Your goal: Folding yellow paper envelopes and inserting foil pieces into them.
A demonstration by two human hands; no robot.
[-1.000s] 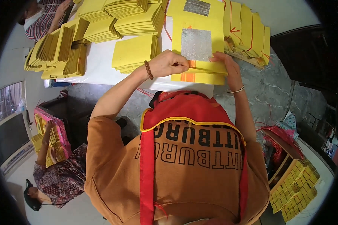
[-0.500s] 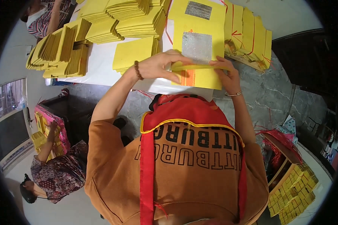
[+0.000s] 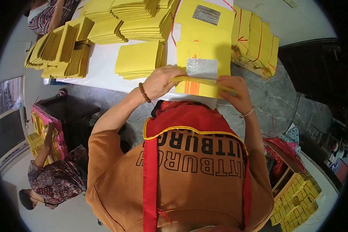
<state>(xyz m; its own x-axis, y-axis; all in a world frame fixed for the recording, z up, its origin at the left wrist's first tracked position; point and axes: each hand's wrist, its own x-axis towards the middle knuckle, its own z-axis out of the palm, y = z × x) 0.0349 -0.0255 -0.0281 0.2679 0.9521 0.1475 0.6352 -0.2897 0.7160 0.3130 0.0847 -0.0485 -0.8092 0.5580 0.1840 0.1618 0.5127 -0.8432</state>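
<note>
A yellow paper sheet [image 3: 224, 52] with a silver foil patch [image 3: 202, 66] and an orange print lies at the table's near edge. Its lifted fold runs between my hands. My left hand [image 3: 164, 82], with a beaded bracelet on the wrist, pinches the fold's left end. At the right end, my right hand [image 3: 236, 92] has its fingers closed around the paper; a thin bangle circles that wrist. Beyond lies another yellow sheet with a darker silver patch [image 3: 206, 14].
Folded yellow paper stacks [image 3: 137, 60] cover the white table [image 3: 104, 65] to the left. Bundles tied with red string [image 3: 255, 42] stand at right. Another person [image 3: 58, 178] sits at lower left; a second [image 3: 50, 17] is at far left. Yellow bundles [image 3: 297, 203] fill the lower right.
The sheet and its silver patch have come nearer to me. Both hands have moved slightly toward me with the fold, and my right hand's fingers have turned over the paper.
</note>
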